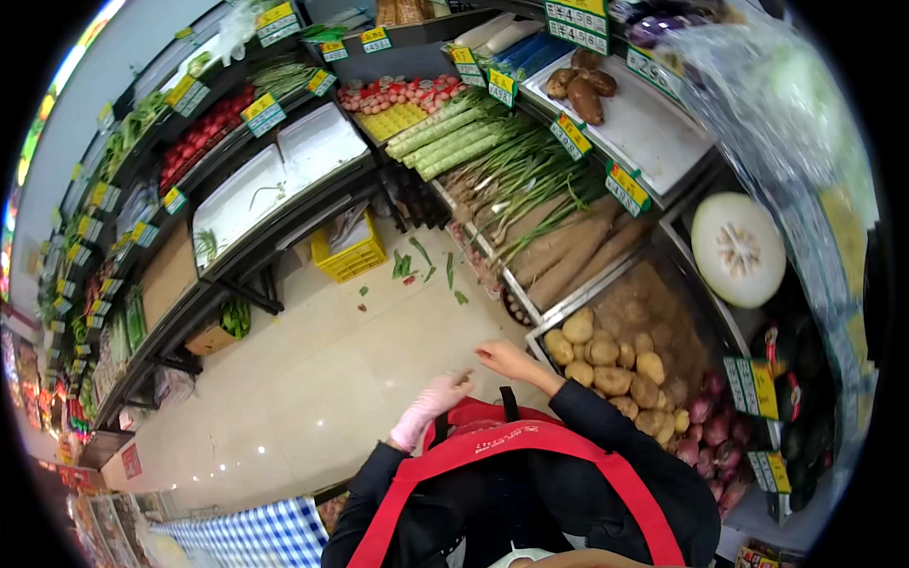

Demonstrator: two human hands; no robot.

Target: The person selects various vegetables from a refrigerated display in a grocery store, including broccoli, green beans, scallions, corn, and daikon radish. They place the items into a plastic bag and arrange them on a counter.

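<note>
In the head view my left hand point(434, 405), in a pale pink glove with the fingertips apparently uncovered, is over the floor in front of the red apron point(497, 444). My right hand point(508, 358) is bare, its fingers curled, just ahead and to the right of the left one. A small gap shows between the two hands. No object can be made out in either, though the inner sides of the fingers are hidden. Potatoes point(611, 380) lie in a bin right of my right hand, with red onions point(714, 433) beside them.
Vegetable shelves with white trays point(323, 142) curve along the left. A yellow crate point(348, 248) stands on the floor near scattered green leaves point(403, 265). Scallions point(525, 170), long roots point(575, 248) and a cut winter melon point(738, 248) lie ahead right. A blue checked cloth point(248, 532) hangs lower left.
</note>
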